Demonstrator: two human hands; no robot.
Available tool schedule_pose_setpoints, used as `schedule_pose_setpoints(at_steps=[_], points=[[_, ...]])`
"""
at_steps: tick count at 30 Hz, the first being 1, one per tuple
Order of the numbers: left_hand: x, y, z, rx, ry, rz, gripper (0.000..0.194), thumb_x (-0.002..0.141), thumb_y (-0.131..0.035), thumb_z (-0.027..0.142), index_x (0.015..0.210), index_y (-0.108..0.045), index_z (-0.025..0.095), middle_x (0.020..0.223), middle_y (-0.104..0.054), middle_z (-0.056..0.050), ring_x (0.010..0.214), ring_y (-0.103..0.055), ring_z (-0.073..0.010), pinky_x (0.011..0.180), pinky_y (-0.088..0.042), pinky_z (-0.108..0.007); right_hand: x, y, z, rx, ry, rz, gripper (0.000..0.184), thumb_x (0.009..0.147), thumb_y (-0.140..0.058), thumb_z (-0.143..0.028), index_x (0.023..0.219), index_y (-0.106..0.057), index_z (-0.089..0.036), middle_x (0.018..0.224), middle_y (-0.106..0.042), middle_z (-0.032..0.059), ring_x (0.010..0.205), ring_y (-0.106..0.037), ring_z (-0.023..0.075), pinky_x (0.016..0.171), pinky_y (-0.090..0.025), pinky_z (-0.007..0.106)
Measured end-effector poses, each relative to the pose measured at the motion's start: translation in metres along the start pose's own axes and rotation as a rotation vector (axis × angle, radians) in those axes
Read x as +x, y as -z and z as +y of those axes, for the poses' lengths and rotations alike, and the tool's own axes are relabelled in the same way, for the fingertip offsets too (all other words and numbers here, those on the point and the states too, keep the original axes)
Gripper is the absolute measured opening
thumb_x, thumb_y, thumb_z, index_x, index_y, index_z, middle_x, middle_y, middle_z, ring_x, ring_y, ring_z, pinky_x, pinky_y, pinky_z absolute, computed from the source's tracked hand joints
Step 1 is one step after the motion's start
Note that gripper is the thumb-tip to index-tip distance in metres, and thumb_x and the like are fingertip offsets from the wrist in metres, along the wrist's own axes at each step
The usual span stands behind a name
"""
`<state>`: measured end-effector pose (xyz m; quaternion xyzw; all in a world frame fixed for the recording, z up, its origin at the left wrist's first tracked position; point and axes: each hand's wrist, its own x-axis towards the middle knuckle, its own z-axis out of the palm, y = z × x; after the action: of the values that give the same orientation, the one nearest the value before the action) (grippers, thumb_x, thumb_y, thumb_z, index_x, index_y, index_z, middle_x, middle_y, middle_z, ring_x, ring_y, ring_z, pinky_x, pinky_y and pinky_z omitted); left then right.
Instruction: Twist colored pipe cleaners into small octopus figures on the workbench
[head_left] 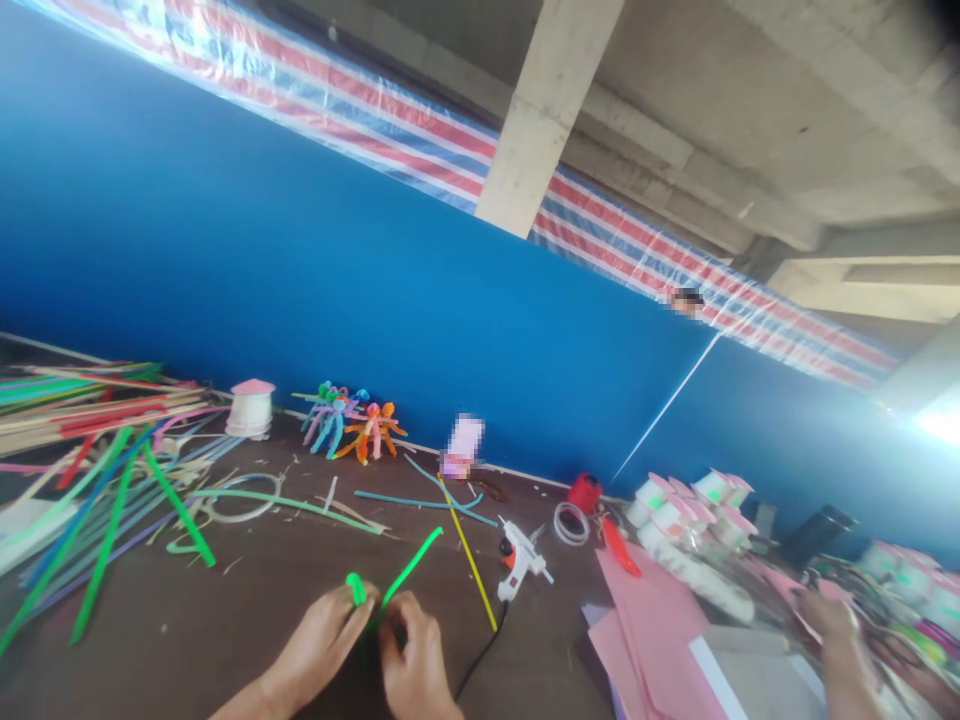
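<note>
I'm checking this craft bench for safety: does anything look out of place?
The white-and-orange glue gun looks odd: it lies on its side on the brown tabletop with no stand visible, beside a loose yellow strip. Its black cord trails down past the right hand.

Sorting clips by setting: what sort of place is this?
Likely a makeshift craft workshop in a bare concrete building: chenille stems and a hot glue gun lie on the bench, beneath a concrete beam.
</note>
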<state>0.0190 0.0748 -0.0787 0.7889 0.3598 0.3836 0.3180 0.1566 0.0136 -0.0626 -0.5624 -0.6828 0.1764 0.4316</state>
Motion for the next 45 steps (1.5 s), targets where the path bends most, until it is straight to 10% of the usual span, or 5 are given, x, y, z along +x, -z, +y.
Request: schedule_pose_setpoints(at_steps=[45], points=[[-0.003, -0.002, -0.022, 0.131, -0.124, 0.094, 0.037, 0.080, -0.038, 0.047, 0.082, -0.066, 0.022, 0.079, -0.070, -0.002, 0.078, -0.065, -0.0175, 0.071, -0.050, -0.018, -0.002, -0.004, 0.005, -0.136, 0.004, 0.000, 0.018, 0.072, -0.048, -0.009, 0.082, -0.053, -0.022, 0.074, -0.061, -0.0018, 0.068, -0.059, 0.0141, 0.062, -0.042, 0.020]])
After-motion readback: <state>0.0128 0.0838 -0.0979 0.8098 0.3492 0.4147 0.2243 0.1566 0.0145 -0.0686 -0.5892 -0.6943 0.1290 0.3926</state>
